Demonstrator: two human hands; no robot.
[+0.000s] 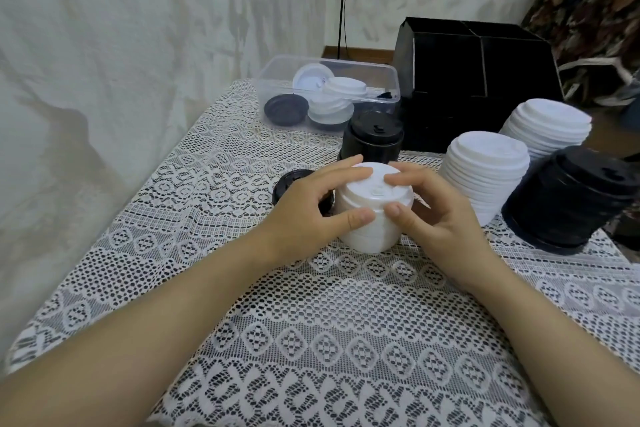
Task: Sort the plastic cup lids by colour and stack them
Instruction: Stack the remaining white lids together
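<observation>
A short white stack (pixel 372 239) of lids stands upright on the lace-covered tabletop (pixel 311 340), near its middle, and both hands are clamped on it. The left hand (pixel 311 204) curls round its left side, fingers laid across the top lid and thumb pressed on the front wall. The right hand (pixel 440 215) curls round its right side, one finger on the top lid and the thumb on the front wall, just beside the left thumb. A single black lid (pixel 294 180) lies flat on the tabletop just behind the left hand, partly hidden by it. Behind the held stack stands a black stack (pixel 374 139), upright, its top lid showing a sip opening. To the right stand three taller stacks: a near white stack (pixel 485 177), a far white stack (pixel 550 128) behind it, and a right black stack (pixel 571 198) nearest the tabletop's edge; in this wide-angle view all three lean to the right. At the back of the tabletop sits a clear bin (pixel 346 62) holding loose white lids (pixel 343 88) and a black bin lid (pixel 285 109) at its left end. Just right of the bin stands a black box (pixel 478 62) with dividers inside; whether it holds anything I cannot tell.
</observation>
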